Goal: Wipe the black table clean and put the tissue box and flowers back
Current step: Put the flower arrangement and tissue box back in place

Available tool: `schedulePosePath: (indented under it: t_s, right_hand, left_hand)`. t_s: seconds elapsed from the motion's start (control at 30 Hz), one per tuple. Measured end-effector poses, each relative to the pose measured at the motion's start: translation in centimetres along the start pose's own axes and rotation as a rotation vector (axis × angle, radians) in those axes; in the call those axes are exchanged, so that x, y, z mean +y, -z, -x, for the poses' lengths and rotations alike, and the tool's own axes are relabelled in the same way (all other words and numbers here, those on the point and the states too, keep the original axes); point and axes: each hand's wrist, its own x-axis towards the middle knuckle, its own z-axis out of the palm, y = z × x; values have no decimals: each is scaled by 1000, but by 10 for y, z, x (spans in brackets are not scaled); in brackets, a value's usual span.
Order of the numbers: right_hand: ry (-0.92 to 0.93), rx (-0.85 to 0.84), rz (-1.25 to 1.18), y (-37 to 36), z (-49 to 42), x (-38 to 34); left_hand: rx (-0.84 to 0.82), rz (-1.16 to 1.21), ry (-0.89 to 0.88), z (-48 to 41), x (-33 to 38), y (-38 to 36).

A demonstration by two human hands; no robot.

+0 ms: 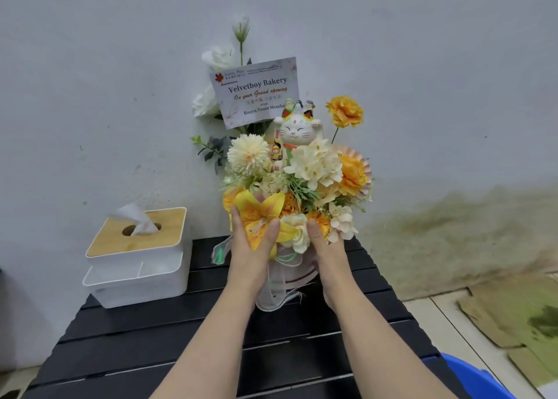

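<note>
Left hand (252, 241): wrapped around the left side of the flowers (290, 184), thumb pressed on a yellow lily.
Right hand (324, 247): gripping the right side of the same flowers, thumb up among the blooms.
Flowers: upright between both hands at the back of the black table (181, 347); whether the base rests on it I cannot tell.
Cat figure (297, 129): set among the blooms, below a card (256, 92).
Tissue box (137, 259): white with a wooden lid, on the table's back left corner, a tissue sticking up.
Wall (90, 96): pale, just behind the table.
</note>
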Motion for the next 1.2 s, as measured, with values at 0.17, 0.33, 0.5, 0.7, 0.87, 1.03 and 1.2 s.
schedulePosePath:
  t_s: [0.17,0.33,0.5,0.7,0.87,1.03,1.2]
  right_hand:
    - [-19,122,0,41,-16,-7]
    - [-52,142,52,67,-29,-7]
    - [-85,170,50,63,-17,-18]
    - [-173,449,389,13,72,2]
    - [-134,83,272,-64,96,21]
    - [-174,-263,246,-138,56,27]
    - [-249,-395,252,-190,32,40]
  left_hand:
    - [-115,-28,51,-4,0,-47]
    - [-167,-37,95,-6,0,-67]
    - [-210,-18,93,1,3,-53]
    - [60,-20,97,47,-19,13]
    - [382,-126,100,66,-32,98]
    - [642,-400,-26,32,-17,180]
    - [458,-540,60,-9,-12,225]
